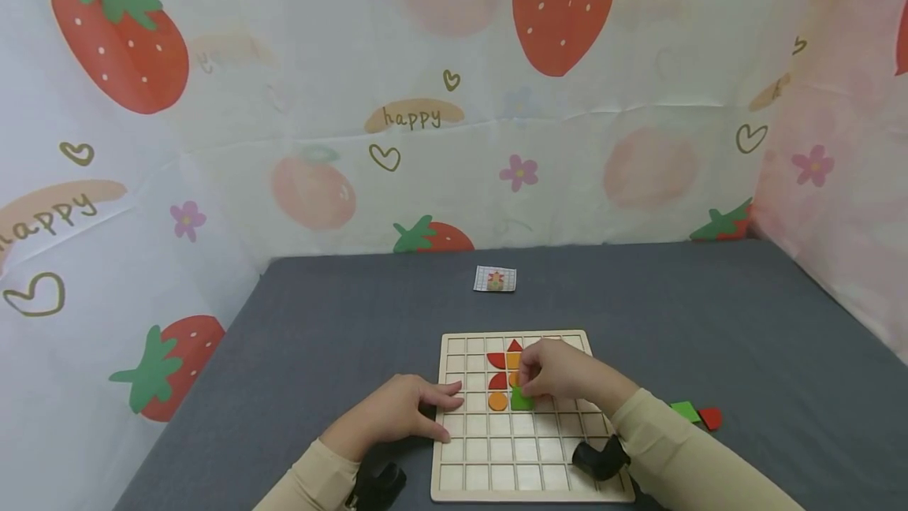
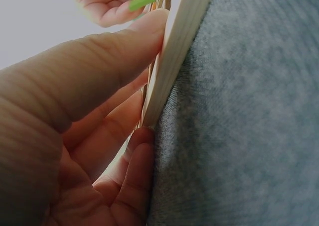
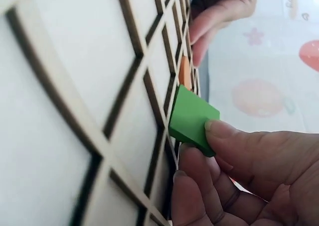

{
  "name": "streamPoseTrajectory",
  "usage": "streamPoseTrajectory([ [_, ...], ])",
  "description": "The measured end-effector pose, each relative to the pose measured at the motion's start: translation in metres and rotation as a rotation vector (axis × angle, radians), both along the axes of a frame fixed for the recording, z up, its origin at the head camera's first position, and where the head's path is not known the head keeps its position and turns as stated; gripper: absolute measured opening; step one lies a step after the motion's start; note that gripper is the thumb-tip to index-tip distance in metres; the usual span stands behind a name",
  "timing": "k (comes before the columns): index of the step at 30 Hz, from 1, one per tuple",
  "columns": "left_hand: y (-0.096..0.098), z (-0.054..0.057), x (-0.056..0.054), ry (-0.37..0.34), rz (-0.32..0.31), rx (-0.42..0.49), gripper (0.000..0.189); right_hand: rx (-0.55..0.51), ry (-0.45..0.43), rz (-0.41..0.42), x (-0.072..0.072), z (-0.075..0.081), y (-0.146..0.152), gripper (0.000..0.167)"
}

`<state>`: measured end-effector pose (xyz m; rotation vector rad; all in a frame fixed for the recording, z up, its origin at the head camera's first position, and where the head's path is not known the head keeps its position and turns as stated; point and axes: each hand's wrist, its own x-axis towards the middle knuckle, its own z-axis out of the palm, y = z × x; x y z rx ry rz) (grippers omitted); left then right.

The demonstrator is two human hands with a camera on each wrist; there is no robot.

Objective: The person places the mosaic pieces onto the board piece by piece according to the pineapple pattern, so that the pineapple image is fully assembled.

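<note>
My right fingers (image 3: 229,136) pinch the green block (image 3: 192,117), tilted, about midway between the left and right edges of the board (image 1: 475,479). My left hand (image 1: 400,412), fingers loosely extended, touches the board's left edge. A card (image 1: 495,279) lies near the far edge of the surface (image 1: 340,330).

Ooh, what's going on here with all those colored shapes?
Somebody is working with colored shapes on a wooden board with lots of little squares. Their right hand pinches a green piece, held tilted at the board. Their left hand touches the board's left edge. Some red pieces and orange pieces sit on the board. Another green piece and a red one lie on the table, off to the right.
</note>
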<state>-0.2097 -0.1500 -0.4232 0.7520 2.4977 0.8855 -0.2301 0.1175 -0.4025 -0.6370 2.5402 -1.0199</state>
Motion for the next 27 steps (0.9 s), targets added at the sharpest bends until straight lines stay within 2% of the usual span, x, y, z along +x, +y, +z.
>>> streamPoseTrajectory([
  [11, 0.0, -0.002, -0.001, 0.002, 0.001, 0.006, 0.054, 0.062, 0.073, -0.011, 0.003, -0.001, -0.002, 0.019],
  [17, 0.0, -0.003, -0.001, 0.007, 0.001, 0.004, 0.054, 0.074, 0.083, 0.02, 0.003, 0.003, 0.0, 0.019],
  [20, 0.0, -0.003, -0.002, 0.01, 0.0, 0.0, 0.054, 0.071, 0.065, 0.015, 0.002, 0.006, 0.008, 0.017],
  [25, 0.0, -0.001, -0.001, 0.014, -0.003, -0.005, 0.054, 0.083, 0.008, -0.056, -0.001, 0.015, 0.03, 0.016],
  [27, 0.0, -0.001, -0.001, 0.015, -0.005, -0.007, 0.054, 0.095, 0.008, -0.061, -0.001, 0.018, 0.04, 0.016],
])
